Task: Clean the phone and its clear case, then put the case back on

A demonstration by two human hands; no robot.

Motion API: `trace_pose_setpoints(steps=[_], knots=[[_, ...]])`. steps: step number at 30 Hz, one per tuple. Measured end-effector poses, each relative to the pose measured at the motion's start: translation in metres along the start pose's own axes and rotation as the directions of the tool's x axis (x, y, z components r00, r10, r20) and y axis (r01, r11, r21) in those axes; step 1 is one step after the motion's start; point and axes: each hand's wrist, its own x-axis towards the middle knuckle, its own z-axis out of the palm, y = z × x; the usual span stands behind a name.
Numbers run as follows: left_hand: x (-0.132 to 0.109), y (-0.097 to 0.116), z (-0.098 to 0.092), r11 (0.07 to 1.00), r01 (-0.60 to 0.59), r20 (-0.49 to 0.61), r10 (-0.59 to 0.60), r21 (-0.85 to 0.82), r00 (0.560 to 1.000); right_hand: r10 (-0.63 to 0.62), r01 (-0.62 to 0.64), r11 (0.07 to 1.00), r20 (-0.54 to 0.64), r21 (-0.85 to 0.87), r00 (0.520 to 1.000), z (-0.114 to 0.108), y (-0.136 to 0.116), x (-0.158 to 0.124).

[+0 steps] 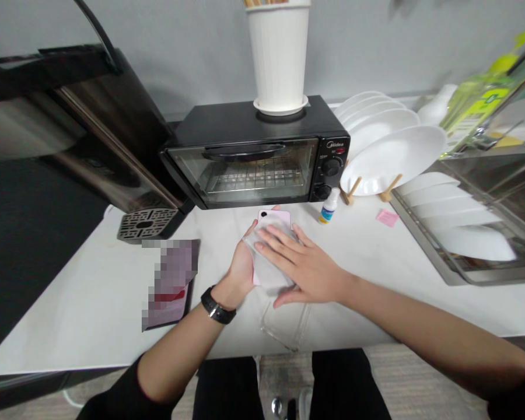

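Observation:
A pale pink phone (284, 217) with one camera lens rests in my left hand (241, 265), whose fingers curl round its left side and far edge. Over most of the phone's back lies a thin white cloth (273, 274). My right hand (308, 265) presses flat on this cloth, fingers stretched out and slightly spread. Just below, a clear phone case (284, 326) lies on the white counter (91, 315). A small white spray bottle (329, 206) with a blue and yellow label stands beyond my right hand.
A black toaster oven (254, 175) stands behind, carrying a white cup (280, 58). Left are a drinks machine (146, 224) and a blurred-out tablet (175, 286). Right are white plates (394, 154), a pink note (387, 217) and a sink (446, 256) with stacked dishes.

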Motion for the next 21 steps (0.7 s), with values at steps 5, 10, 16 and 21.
trace_pose_setpoints(steps=[5,10,16,21], knots=[[-0.0016,0.0006,0.0002,0.997,-0.072,-0.075,0.072,0.002,0.995,0.124,-0.125,0.992,-0.048,-0.023,0.991,-0.0006,0.0024,-0.0008],[-0.0031,0.0004,-0.0026,0.999,0.026,-0.023,-0.025,0.021,0.999,-0.087,0.086,0.995,0.022,0.046,0.996,-0.0034,0.0002,-0.0011],[-0.0019,0.0024,0.0022,0.996,-0.079,-0.065,0.077,-0.034,0.995,0.102,-0.103,0.994,-0.062,-0.019,0.993,-0.0056,0.0018,-0.0014],[-0.0009,0.0028,-0.0019,0.998,0.048,-0.025,-0.049,-0.044,0.998,-0.151,0.149,0.987,0.028,0.058,0.988,-0.0027,-0.0005,-0.0011]])
